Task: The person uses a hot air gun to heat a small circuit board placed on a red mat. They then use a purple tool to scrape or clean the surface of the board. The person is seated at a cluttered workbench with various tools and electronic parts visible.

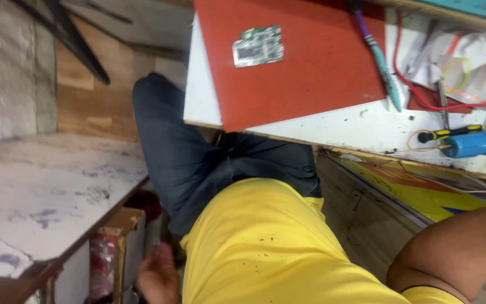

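Our hands are barely in the picture: we see the left hand [157,276] low at the bottom edge, blurred, hanging beside the yellow shirt [265,247] and just next to a wooden crate [120,225] under the pale marble slab [46,191]; whether its fingers are spread or curled we cannot tell, and nothing shows in its grip. Of the right side we see only the bare forearm and elbow [457,247] at the lower right corner, the right hand itself lying outside the view. Dark trousers [198,163] cover our knees, which tuck under the edge of the white surface [367,126]. On that surface lies a red mat [310,62], and on the mat, near its upper left part, rests a small green circuit board [257,46], flat and well apart from both arms. A teal and purple tool [379,56] lies slantwise along the mat's right edge. Further right a red wire [423,93] loops over scattered papers, a screwdriver with a yellow and black handle [451,134] lies near the surface's front edge, and a blue cylindrical tool [479,142] sits just beside it.
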